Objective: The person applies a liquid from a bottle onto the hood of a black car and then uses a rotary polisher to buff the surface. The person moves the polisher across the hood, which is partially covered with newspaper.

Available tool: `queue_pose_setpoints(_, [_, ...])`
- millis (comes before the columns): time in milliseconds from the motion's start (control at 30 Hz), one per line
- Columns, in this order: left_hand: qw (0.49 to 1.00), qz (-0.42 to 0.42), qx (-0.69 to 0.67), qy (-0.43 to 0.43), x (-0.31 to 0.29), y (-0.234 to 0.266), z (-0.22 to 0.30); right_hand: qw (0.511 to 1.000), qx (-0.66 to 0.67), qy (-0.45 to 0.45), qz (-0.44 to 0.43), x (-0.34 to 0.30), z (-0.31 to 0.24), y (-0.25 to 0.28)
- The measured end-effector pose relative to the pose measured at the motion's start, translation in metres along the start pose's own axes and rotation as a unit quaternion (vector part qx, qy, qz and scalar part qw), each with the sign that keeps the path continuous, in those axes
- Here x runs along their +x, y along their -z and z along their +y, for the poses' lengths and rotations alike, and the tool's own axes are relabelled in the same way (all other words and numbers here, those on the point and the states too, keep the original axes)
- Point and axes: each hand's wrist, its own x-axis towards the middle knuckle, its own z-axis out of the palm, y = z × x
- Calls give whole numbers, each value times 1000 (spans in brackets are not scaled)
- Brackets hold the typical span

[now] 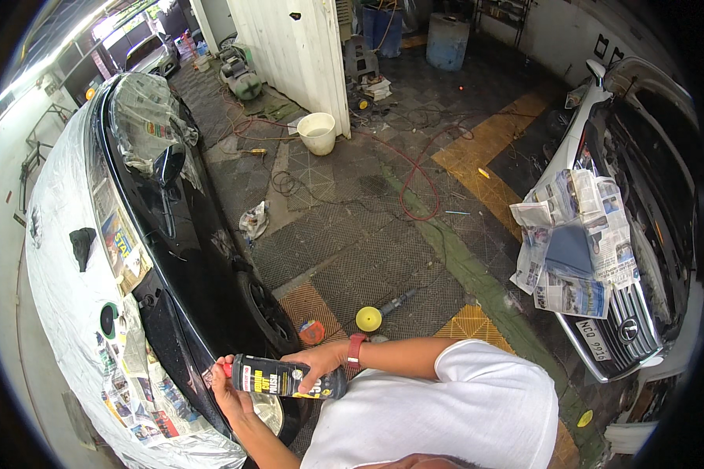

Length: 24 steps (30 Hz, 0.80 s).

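Note:
A black bottle [267, 377] with a printed label and a red cap [228, 367] lies on its side in the air, above the black car's [195, 270] front corner. My right hand [321, 363], with a red-strapped watch on its wrist, wraps around the bottle's base end. The fingers of my left hand [231, 397] are closed on the red cap at the other end. Below my hands, part of a headlight [269, 413] shows. On the floor just beyond are a polisher [399, 300] with a yellow pad [368, 318] and a round orange thing [311, 332].
Plastic sheeting [62, 313] and newspaper [130, 383] cover parts of the black car. At right stands a car with newspaper [610, 227] over its front. A white bucket [317, 134], a red hose [408, 187] and a crumpled bag [254, 220] lie about the tiled floor.

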Motion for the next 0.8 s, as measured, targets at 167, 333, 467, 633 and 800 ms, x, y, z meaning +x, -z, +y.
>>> queue_pose_setpoints(167, [990,91,105,13,-2,-6,1,1000,17,-2,5,0,6,-1])
queue_pose_setpoints(333, [995,53,88,-10,0,-9,-1,998,60,7,-1,-4,1,-4])
queue_pose_setpoints(467, [983,71,169,-12,4,-14,-9,992,125,-16,-21,3,12,-1])
queue_pose_setpoints(633, [972,95,152,149,-21,99,-46,927,-123,43,353,-25,11,37])
queue_pose_setpoints(800, [689,203,626,304,-163,240,-120,758,-167,274,569,-106,-135,85])
